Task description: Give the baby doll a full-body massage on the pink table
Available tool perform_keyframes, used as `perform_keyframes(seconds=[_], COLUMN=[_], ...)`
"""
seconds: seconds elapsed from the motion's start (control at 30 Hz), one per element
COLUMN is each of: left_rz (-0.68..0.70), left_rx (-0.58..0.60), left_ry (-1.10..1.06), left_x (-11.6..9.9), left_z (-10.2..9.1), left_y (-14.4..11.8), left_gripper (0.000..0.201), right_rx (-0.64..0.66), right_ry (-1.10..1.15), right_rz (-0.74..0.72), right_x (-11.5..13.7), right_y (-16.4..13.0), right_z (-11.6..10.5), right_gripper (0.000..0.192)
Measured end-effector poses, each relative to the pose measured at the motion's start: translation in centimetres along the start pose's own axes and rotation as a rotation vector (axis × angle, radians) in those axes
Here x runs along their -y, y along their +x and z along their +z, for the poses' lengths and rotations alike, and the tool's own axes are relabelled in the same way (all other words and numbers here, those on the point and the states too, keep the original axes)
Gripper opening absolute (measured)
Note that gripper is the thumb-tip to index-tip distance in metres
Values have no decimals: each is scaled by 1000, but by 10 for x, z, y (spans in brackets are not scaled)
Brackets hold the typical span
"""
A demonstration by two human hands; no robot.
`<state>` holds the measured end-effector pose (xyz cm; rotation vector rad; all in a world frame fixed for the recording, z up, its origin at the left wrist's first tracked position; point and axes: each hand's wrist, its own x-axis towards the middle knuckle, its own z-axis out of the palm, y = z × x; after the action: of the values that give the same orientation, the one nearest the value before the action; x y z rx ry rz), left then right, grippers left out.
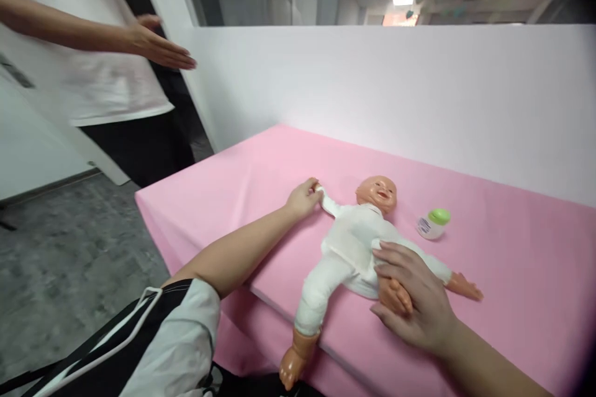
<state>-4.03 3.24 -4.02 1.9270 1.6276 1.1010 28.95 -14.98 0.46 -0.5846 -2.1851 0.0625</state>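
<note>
while the doll (354, 232) lies on its back on the pink-covered table (521, 248), head toward the far edge, two hands hold it at opposite limbs. the left hand (305, 197) is closed on the end of the doll's white-sleeved arm (330, 205), on the side toward the table's left edge; how firmly, i cannot tell. the right hand (416, 294) is curled around the doll's raised foot (395, 299), fingers over it and thumb below, the leg folded up toward the belly.

to do this hold well, the left hand should probably only steady the arm, without tugging, while the right hand guides the foot gently so that the trunk lies level and does not twist. the other foot (298, 360) hangs past the near edge, so a pull that way could drag the doll off; setting it closer to the far edge might help. the green-lidded container (433, 225) sits near the doll's head, on the far-edge side of the outstretched arm (437, 265), and could be knocked if that arm swings. a co-worker's hand (162, 49) is held out past the left edge, well apart from the doll
</note>
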Motion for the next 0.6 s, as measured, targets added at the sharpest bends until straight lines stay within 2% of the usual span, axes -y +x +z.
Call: perform_keyframes(seconds=[0.03,0.13,0.33,0.6], left_rz=[-48,-90,-115,-150], left_rx=[25,4,0,13], left_ry=[31,95,171,194], left_x=[-1,-8,-19,-22], left_z=[-2,-7,-12,-15], left_y=[-1,-6,-16,-20], left_gripper=[48,51,52,54], right_rx=[18,42,-17,-8], right_ry=[-5,-44,-124,-167], right_rz=[-16,-50,-68,-202], right_x=[1,0,-2,33], right_y=[-1,-1,10,29], right_z=[0,2,4,-2], right_gripper=[49,46,43,45])
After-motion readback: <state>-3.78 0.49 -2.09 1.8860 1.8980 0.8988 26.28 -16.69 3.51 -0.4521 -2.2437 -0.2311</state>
